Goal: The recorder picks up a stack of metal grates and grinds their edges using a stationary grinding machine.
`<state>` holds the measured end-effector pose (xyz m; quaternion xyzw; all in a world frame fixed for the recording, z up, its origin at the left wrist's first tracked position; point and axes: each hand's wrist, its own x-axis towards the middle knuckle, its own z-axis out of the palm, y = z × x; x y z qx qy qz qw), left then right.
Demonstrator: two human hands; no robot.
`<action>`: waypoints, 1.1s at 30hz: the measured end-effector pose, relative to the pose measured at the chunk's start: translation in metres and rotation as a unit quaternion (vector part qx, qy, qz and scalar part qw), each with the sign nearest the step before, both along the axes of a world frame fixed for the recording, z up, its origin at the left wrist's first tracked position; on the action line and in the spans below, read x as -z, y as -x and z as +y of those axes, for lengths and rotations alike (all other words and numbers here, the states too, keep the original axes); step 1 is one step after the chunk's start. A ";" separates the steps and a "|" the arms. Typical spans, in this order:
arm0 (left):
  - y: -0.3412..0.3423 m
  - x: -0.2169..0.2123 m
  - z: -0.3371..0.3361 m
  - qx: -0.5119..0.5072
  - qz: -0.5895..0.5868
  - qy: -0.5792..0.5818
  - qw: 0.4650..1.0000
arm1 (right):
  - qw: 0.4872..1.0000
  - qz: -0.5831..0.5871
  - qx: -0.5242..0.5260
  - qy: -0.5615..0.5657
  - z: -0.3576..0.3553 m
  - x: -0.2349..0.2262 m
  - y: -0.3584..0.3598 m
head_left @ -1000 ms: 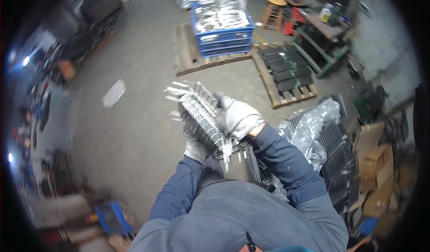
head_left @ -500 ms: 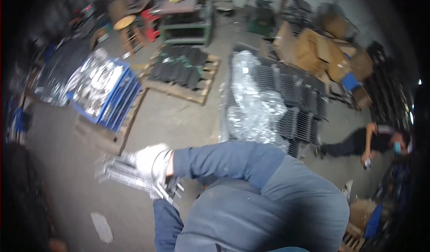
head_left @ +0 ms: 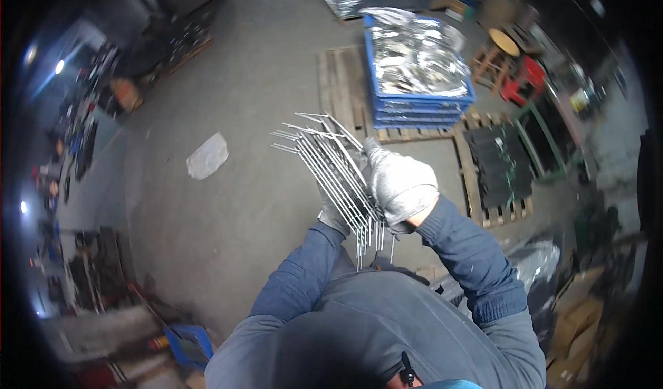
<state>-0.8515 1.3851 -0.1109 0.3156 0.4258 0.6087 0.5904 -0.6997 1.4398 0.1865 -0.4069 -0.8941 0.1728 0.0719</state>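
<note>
I hold a stack of grey metal wire racks point(head_left: 324, 161) in front of my chest, tilted up and away to the left. My right hand point(head_left: 397, 182), in a grey glove, grips the stack from above on its right side. My left hand point(head_left: 335, 216), also gloved, supports the stack from underneath and is mostly hidden behind the wires. Both forearms wear blue sleeves.
A stack of blue crates point(head_left: 418, 78) with shiny wire parts stands on a wooden pallet point(head_left: 338, 85) ahead. Another pallet point(head_left: 494, 175) with dark parts lies to the right. A white bag point(head_left: 206, 157) lies on the concrete floor point(head_left: 228, 202). Cardboard boxes point(head_left: 577, 320) sit lower right.
The view has swung back toward the blue crates. The wire racks are raised again in front of me, held by both hands, after being low at my left side.
</note>
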 end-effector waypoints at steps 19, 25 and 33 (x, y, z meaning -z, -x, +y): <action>0.487 -0.082 0.159 -0.129 -0.486 -0.040 0.864 | 0.980 -0.094 -0.089 -0.150 0.243 -0.048 0.488; 0.607 -0.104 0.265 -0.206 -0.558 0.025 0.804 | 0.985 0.094 -0.084 -0.118 0.426 0.014 0.594; 0.737 -0.146 0.443 -0.231 -0.342 -0.069 0.908 | 0.895 0.367 -0.254 -0.004 0.549 0.118 0.750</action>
